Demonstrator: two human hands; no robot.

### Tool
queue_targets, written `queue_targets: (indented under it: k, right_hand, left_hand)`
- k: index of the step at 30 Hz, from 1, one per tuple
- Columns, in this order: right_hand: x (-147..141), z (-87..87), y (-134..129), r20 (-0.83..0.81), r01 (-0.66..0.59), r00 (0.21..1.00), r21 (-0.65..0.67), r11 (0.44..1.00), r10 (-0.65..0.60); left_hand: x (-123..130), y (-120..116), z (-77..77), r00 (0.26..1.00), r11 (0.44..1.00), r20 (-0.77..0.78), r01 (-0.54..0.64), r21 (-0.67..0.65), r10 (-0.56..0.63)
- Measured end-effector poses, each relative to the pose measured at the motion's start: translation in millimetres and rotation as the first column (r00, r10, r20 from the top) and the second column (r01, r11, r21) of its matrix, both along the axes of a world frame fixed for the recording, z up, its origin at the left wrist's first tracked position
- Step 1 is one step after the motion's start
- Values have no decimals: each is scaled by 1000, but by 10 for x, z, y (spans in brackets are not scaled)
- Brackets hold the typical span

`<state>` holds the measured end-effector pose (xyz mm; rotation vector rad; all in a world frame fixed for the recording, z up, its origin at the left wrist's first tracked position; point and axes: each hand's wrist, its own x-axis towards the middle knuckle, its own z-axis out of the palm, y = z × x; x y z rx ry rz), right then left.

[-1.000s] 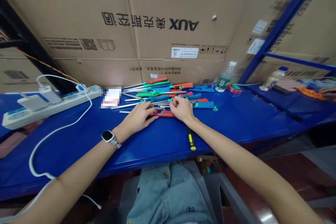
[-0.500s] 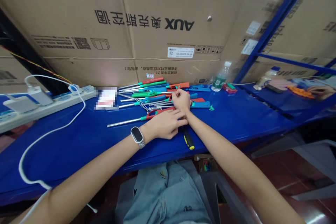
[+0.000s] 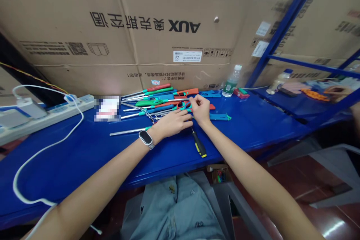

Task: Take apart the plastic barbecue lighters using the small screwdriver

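Several long-nosed lighters with coloured handles and metal tubes lie in a pile on the blue table (image 3: 92,157). My left hand (image 3: 173,123), fingers spread, lies palm down over the near side of the pile. It covers much of the closest lighter, whose metal tube (image 3: 126,132) points left. My right hand (image 3: 200,108) is closed in a pinch at the right end of a thin metal tube that runs from a green lighter (image 3: 149,103). Below my hands is a black and yellow screwdriver (image 3: 199,145), its tip close to my left fingers. A blue lighter handle (image 3: 219,117) sits right of my right wrist.
A white power strip (image 3: 56,110) with chargers and a cable lies at left. Behind the pile leans a large cardboard sheet (image 3: 146,52). A water bottle (image 3: 230,82) and a small red box (image 3: 241,93) stand back right. Another person's hand (image 3: 337,92) shows at far right.
My right hand has moved right, exposing more of the metal tube at its fingertips. My left hand has shifted slightly up over the pile. The near blue handle lies a little further right.
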<state>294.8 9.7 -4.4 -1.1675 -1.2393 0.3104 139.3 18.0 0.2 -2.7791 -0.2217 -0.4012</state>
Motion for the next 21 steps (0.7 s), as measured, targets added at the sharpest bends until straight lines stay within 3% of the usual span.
queue_targets:
  k: [3,5,8,11,14,18,21]
  right_hand:
    - [52,78,-39,-43,-25,999,53,998,27]
    - [100,119,-90,-29,-111,993,52,993,112]
    - [152,138,-186,128,-264,954,-72,962,271]
    - [118,112,-256,272,-316,887,-230,921,372]
    - [-28,91,-255,90,-432,881,-247,867,465]
    - [-328,149,-122,-256,-543,824,-101,834,505]
    - [-542,205,27,-212,-515,841,-36,856,498]
  left_hand:
    - [-127,-3,121,994,1000,110,-22,3,22]
    - [-252,-6,206,982,998,179,-68,3,66]
    - [-490,4,297,951,987,263,-158,-27,160]
    - [-738,26,305,912,968,325,-239,-80,252]
    - [-915,43,228,862,952,403,-272,-140,306]
    - [-979,37,92,794,943,518,-210,-257,318]
    - [-948,13,28,761,894,516,-185,-408,393]
